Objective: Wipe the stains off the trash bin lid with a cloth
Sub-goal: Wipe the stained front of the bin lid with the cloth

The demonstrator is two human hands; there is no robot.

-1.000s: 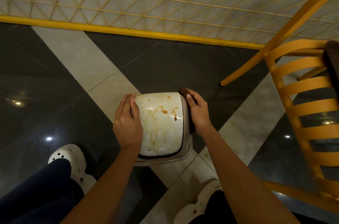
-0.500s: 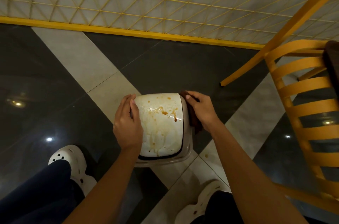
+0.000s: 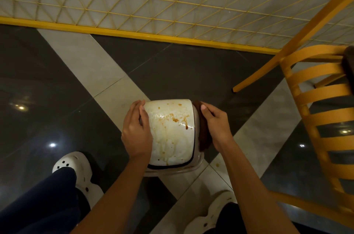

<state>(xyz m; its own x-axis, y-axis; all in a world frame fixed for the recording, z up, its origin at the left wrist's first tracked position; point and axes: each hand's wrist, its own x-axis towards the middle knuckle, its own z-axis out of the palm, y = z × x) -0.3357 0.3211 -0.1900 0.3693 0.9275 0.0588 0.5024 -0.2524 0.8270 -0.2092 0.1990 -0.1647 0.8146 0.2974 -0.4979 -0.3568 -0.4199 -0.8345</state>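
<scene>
A small white trash bin stands on the floor between my feet, and its white lid [image 3: 170, 138] carries orange-brown stains and smears, thickest near the far right. My left hand [image 3: 136, 130] grips the lid's left edge. My right hand [image 3: 216, 126] holds a dark brown cloth [image 3: 203, 134] against the bin's right side, just off the lid's right rim. Most of the cloth is hidden behind the bin and under my palm.
A yellow slatted chair [image 3: 316, 111] stands close on the right, one leg reaching toward the bin. A yellow-framed mesh partition [image 3: 153, 36] runs across the floor behind. My white clogs [image 3: 74, 168] flank the bin. A small stain spot [image 3: 217, 164] lies on the tile.
My right hand has slid the cloth down and back along the bin's right side. The left hand and the bin have stayed where they were.
</scene>
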